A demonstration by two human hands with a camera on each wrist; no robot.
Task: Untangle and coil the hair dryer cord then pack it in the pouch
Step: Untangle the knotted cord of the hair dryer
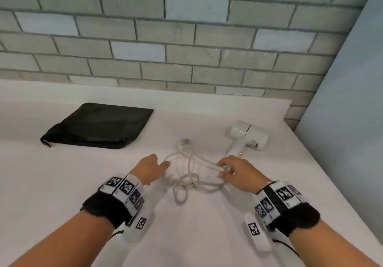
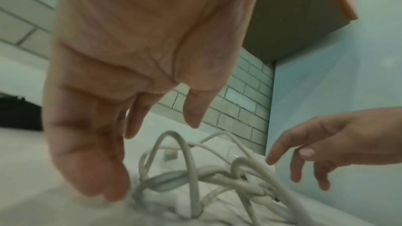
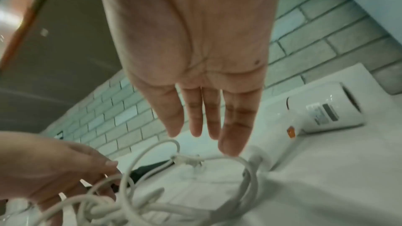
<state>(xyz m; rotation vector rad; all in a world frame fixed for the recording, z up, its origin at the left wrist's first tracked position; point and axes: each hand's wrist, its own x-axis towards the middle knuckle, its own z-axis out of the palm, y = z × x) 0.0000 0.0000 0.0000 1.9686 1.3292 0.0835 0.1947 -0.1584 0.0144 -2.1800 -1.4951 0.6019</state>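
The white cord [image 1: 189, 175] lies in a loose tangle of loops on the counter [image 1: 62, 173], seemingly knotted at its near side, its plug [image 1: 183, 143] at the far end. The white hair dryer [image 1: 247, 136] lies on its side to the right. The black pouch [image 1: 99, 125] lies flat at the far left.

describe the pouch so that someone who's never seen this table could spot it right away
Start at the grey brick wall behind the white table. On the table's far left, well away from the tangled cord and the white hair dryer on the right, lies the pouch. It is the only black thing there: flat, soft, roughly square.
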